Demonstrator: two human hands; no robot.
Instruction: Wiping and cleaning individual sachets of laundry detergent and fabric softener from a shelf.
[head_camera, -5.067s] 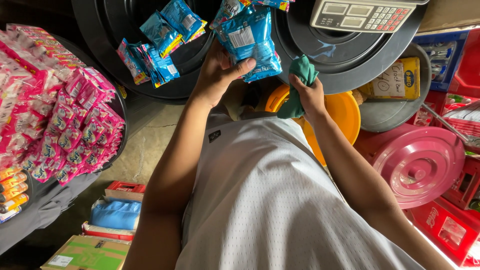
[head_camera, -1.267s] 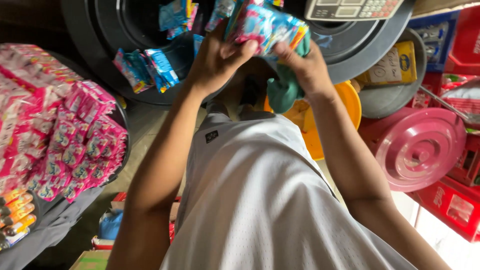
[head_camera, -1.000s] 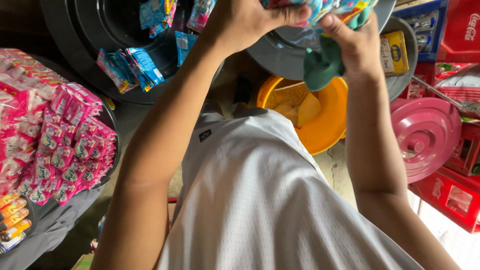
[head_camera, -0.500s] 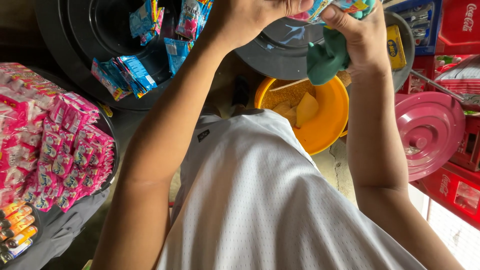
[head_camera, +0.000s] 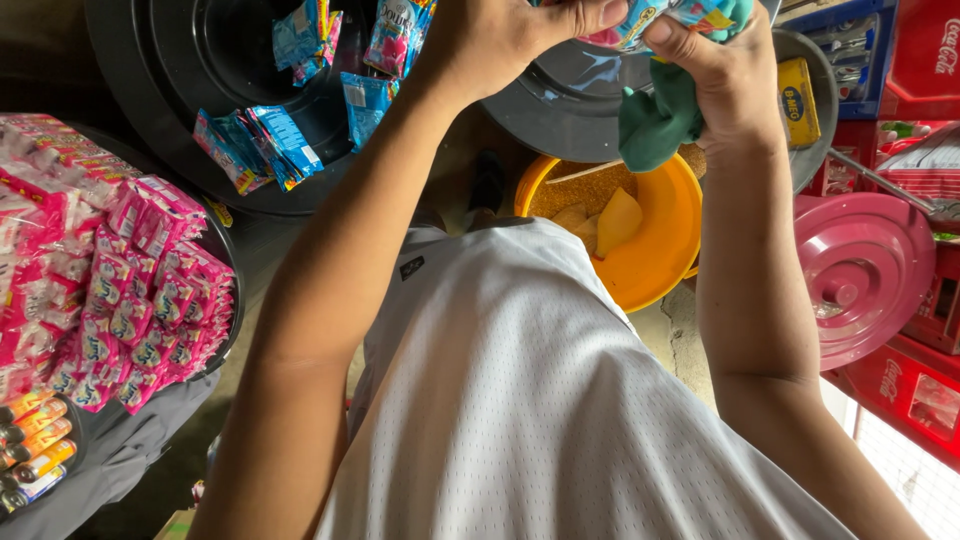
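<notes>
Leftmost, pink sachet strips (head_camera: 110, 290) heaped on a dark round tray (head_camera: 225, 300); above them blue sachets (head_camera: 255, 145) lie in a large black basin (head_camera: 150, 60). Left hand (head_camera: 505, 35) raised near the frame's top, fingers curled shut around a colourful packet (head_camera: 640, 15) (mostly cut off by the edge); right hand (head_camera: 715, 75) pinches the same packet's other end, a green cloth (head_camera: 655, 115) bunched in its palm. Below the hands, an orange bowl (head_camera: 660, 240) with yellowish pieces; far right, a pink lid (head_camera: 865, 275). Judgement: wiping goes best with the left grip firm near the seam, cloth drawn flat along the packet; keep it over the basin, clear of the bowl.
</notes>
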